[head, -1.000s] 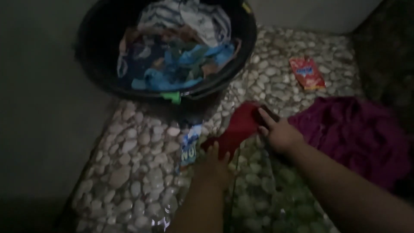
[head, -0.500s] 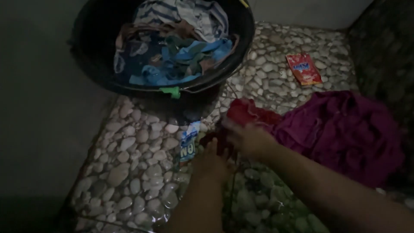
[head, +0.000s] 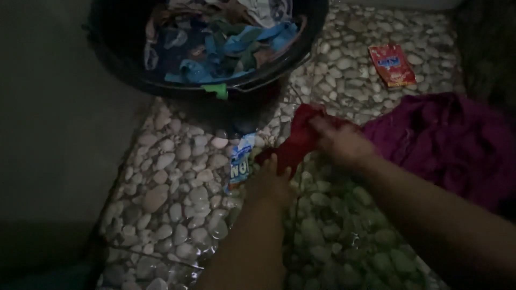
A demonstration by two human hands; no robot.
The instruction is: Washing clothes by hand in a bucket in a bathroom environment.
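Observation:
Both my hands grip a small red cloth [head: 297,140] low over a wet pebble floor [head: 177,215]. My left hand [head: 271,182] pinches its near end, fingers closed. My right hand [head: 341,142] clutches the far end, bunching the fabric. A heap of purple cloth [head: 446,142] lies just right of my right hand, touching the red piece. A blue and white sachet [head: 240,164] lies flat on the pebbles just left of my left hand.
A black tub [head: 134,70] full of blue, white and patterned clothes stands at the top, with a green scrap [head: 217,90] hanging over its rim. A red sachet [head: 392,64] lies at the upper right. A plain dark wall [head: 54,134] bounds the left.
My right hand slid from flat on the red cloth's right side to gripping its far end. The cloth is now bunched between both hands. The view shifted slightly downward.

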